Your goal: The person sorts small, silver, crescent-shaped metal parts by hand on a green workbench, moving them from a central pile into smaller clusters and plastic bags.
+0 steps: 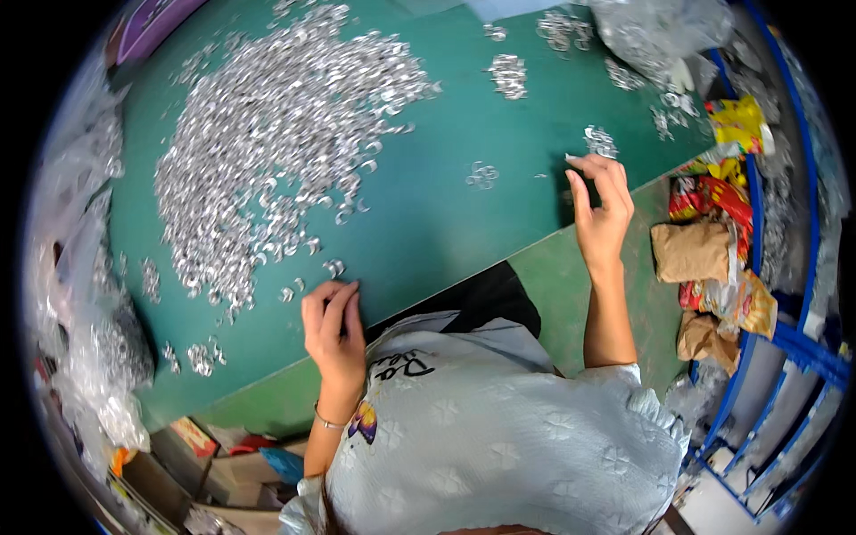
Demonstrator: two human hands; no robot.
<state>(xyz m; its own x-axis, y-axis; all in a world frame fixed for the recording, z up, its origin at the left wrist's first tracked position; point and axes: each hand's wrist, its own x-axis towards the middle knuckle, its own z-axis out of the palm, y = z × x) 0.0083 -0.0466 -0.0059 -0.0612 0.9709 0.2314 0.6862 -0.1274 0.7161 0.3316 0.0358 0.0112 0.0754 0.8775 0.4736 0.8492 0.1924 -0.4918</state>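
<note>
A broad heap of small silvery crescent-shaped pieces (285,116) covers the left part of the green table (428,227). My left hand (334,334) is at the table's near edge with its fingers curled and pressed together. A few loose pieces (333,267) lie just beyond its fingertips; anything inside the fingers is hidden. Farther right, my right hand (604,209) hovers over the table edge, thumb and forefinger bent close together. A pale bit shows at its fingertips, too small to name. Just past them lies a small silvery cluster (600,141), and to their left a looser group (482,176).
More small clusters (508,77) lie toward the far right, near a clear plastic bag (660,36). Plastic bags (98,348) line the left edge. A blue metal rack (807,357) and snack packets (722,201) stand at right. Open boxes (232,481) sit below the table.
</note>
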